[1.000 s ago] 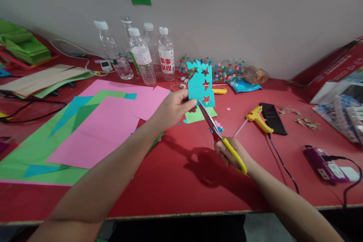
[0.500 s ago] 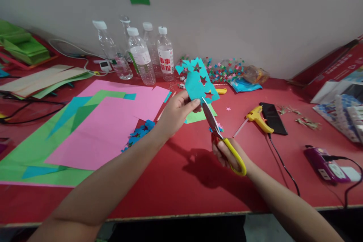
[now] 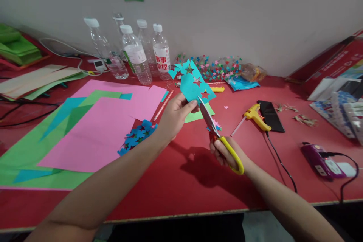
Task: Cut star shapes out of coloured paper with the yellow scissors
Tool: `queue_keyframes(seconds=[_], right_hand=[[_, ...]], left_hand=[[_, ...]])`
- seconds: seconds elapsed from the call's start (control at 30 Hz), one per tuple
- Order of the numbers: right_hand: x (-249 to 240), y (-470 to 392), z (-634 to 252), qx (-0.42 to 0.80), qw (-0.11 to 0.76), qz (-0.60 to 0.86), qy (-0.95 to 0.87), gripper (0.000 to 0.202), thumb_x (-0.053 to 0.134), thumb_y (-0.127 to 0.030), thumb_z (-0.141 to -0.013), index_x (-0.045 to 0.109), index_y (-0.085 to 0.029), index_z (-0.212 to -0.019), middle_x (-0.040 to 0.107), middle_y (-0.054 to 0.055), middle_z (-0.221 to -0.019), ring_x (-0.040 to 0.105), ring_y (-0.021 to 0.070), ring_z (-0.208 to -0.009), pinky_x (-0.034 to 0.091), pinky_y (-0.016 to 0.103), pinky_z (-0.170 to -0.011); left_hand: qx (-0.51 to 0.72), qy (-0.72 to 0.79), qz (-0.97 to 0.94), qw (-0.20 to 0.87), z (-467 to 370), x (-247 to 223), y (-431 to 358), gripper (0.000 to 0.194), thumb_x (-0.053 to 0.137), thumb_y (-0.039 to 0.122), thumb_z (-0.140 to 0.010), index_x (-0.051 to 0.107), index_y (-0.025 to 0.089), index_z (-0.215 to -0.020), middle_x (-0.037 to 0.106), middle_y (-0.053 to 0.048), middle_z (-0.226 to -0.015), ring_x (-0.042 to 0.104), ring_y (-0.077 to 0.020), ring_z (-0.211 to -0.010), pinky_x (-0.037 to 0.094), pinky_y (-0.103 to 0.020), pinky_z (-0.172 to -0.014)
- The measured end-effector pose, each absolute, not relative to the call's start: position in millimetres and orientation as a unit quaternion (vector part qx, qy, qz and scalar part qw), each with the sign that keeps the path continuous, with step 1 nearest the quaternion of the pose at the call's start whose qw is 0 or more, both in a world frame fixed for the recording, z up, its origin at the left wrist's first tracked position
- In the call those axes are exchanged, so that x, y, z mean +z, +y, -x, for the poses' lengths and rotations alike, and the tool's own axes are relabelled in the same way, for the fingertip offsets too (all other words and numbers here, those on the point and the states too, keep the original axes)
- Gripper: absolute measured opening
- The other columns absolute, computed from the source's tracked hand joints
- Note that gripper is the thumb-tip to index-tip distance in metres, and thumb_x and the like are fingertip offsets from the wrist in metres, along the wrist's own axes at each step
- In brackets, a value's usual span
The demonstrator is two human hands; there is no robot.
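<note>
Between the thumb and fingers of my left hand is a sheet of turquoise paper with star-shaped holes along its edges. My right hand is wrapped round the handles of a pair of scissors with yellow and red grips. The blade tips meet the lower edge of the paper, close to my left thumb. Under the paper lies a light green sheet. Small cut stars show on the table behind the blades. Blue paper scraps with star holes lie by my left forearm.
Pink sheets and green sheets cover the left side. Several plastic bottles stand by the wall. To the right are a yellow glue gun, a black phone and a purple power socket with cables. A yellow cutter lies behind.
The view has shifted slightly, so most things sit a little further left. Both hands keep their grip, and the scissors stay at the paper's lower edge.
</note>
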State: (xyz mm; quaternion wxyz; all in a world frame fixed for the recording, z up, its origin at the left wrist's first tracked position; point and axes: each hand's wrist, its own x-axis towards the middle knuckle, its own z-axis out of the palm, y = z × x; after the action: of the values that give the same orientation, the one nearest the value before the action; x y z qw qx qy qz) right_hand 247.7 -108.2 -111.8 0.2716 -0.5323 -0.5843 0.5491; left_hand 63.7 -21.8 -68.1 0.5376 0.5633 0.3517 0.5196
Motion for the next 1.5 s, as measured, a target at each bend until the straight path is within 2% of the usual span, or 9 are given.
queue_keyframes(seconds=[0.27, 0.5, 0.83, 1.1, 1.5], right_hand=[[-106.1, -110.9, -240.9, 0.540, 0.276, 0.557, -0.567, 0.060, 0.041, -0.079, -0.077, 0.046, -0.021, -0.063, 0.042, -0.006, -0.035, 0.033, 0.0060, -0.029, 0.028, 0.019, -0.033], [-106.3, -114.6, -233.9, 0.536, 0.275, 0.563, -0.566, 0.057, 0.040, -0.076, -0.080, 0.044, -0.022, -0.062, 0.042, -0.006, -0.035, 0.035, 0.0063, -0.029, 0.028, 0.018, -0.032], [-110.5, -112.7, -237.2, 0.540, 0.286, 0.561, -0.558, 0.062, 0.041, -0.080, -0.077, 0.044, -0.021, -0.060, 0.043, -0.005, -0.037, 0.035, 0.0061, -0.030, 0.029, 0.019, -0.033], [-108.8, -111.3, -235.3, 0.542, 0.282, 0.570, -0.550, 0.054, 0.044, -0.073, -0.079, 0.044, -0.022, -0.062, 0.041, -0.006, -0.035, 0.034, 0.0063, -0.028, 0.028, 0.019, -0.031], [-105.7, -107.0, -239.8, 0.547, 0.278, 0.579, -0.537, 0.049, 0.047, -0.067, -0.077, 0.044, -0.022, -0.059, 0.042, -0.006, -0.032, 0.033, 0.0061, -0.026, 0.028, 0.018, -0.031]], left_hand=[[0.518, 0.359, -0.568, 0.529, -63.8, -65.1, -24.1, 0.010, 0.060, 0.028, -0.081, 0.059, 0.019, -0.079, 0.060, 0.001, -0.072, 0.056, -0.0129, -0.071, 0.047, -0.029, -0.072], [0.556, 0.358, -0.539, 0.522, -72.3, -78.8, -28.0, 0.011, 0.059, 0.031, -0.084, 0.060, 0.021, -0.086, 0.062, 0.000, -0.079, 0.056, -0.0132, -0.074, 0.047, -0.029, -0.075], [0.551, 0.349, -0.542, 0.530, -72.7, -79.4, -27.3, 0.011, 0.060, 0.030, -0.083, 0.062, 0.020, -0.089, 0.065, 0.000, -0.086, 0.057, -0.0129, -0.078, 0.047, -0.028, -0.077], [0.542, 0.352, -0.549, 0.531, -71.8, -79.8, -25.1, 0.012, 0.060, 0.030, -0.083, 0.062, 0.020, -0.089, 0.067, -0.001, -0.088, 0.057, -0.0136, -0.077, 0.047, -0.029, -0.077], [0.529, 0.356, -0.542, 0.547, -58.9, -71.7, -14.9, 0.012, 0.066, 0.029, -0.079, 0.064, 0.018, -0.076, 0.062, 0.000, -0.073, 0.055, -0.0125, -0.072, 0.045, -0.028, -0.073]])
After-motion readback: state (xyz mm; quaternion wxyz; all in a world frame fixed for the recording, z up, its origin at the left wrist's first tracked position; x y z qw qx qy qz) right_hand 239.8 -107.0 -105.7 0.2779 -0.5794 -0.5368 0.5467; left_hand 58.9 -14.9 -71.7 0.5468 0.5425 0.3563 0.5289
